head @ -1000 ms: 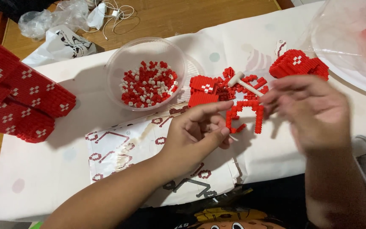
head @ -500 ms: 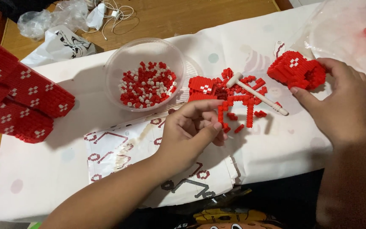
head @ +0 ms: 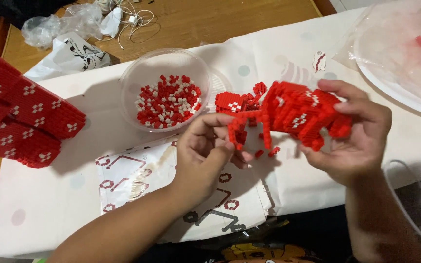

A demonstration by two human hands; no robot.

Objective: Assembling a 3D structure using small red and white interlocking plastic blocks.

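Head view of a person assembling small building bricks at a table (head: 49, 204) covered with a pale dotted cloth. The right hand (head: 354, 141) is raised above the table and holds a red brick model (head: 300, 112) with small white patterns; its grip is clenched around the model's right end, with the fingers over the top and the thumb below. The left hand (head: 205, 153) meets the model from the left, its grip pinched on a thin red brick strip (head: 237, 131) that hangs from the model's lower left edge. Whether the strip is already joined to the model cannot be told. A few loose red bricks (head: 266, 152) lie on the cloth just below the model.

Behind the hands, partly hidden by the model, another small red brick piece (head: 232, 101) rests on the table. To its left stands a clear round bowl (head: 137, 78) containing loose red and white bricks. A printed sheet (head: 132, 175) with red and black outline drawings lies beneath the left hand and forearm. A large red brick build (head: 20, 122) with white patterns occupies the left edge of the table. At upper right is a clear plastic tray (head: 395, 73). Beyond the table, a crumpled plastic bag (head: 64, 51) and white cables (head: 135, 17) lie on the wooden floor.
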